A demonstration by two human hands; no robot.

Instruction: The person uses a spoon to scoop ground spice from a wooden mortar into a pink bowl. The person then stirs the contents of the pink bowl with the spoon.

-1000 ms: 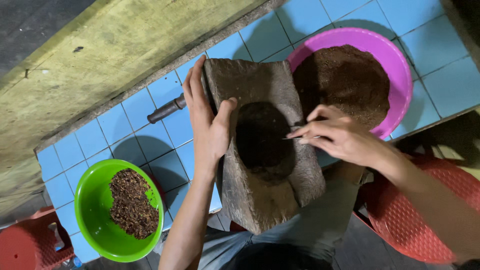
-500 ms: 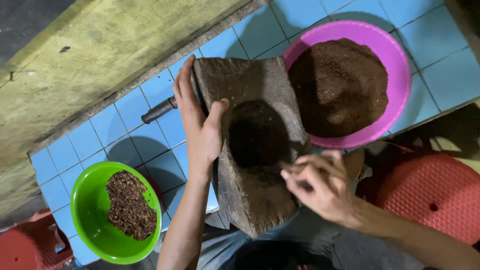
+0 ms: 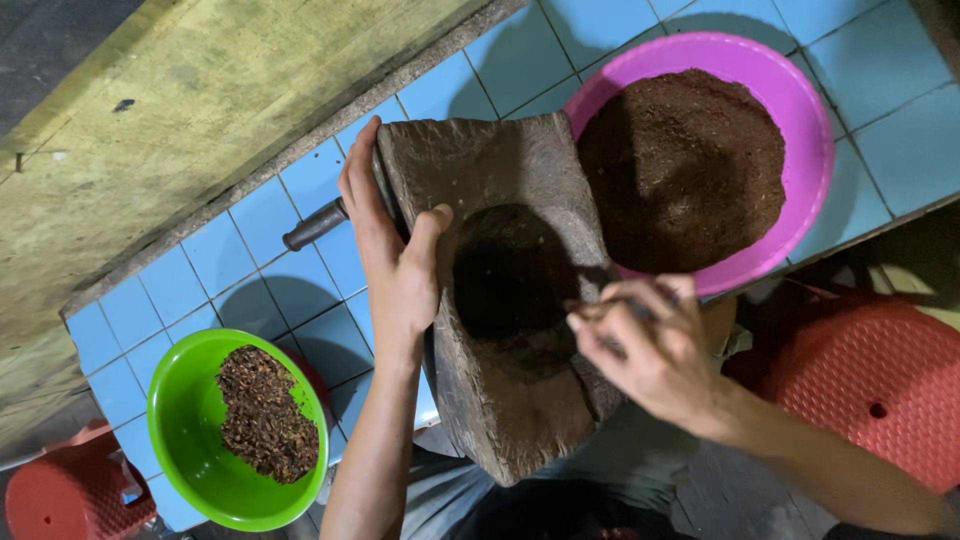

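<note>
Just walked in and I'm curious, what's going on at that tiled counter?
A person is working at a stone mortar on a blue tiled counter. The left hand grips the mortar's edge, while the right hand pinches a thin tool at its dark hollow. A purple bowl of fine brown powder sits beside it, and a green bowl holds coarser dark bits.

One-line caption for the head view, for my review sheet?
Left hand steadies a wooden mortar on blue tiles while right hand works at its hollow, between pink and green bowls.
</note>
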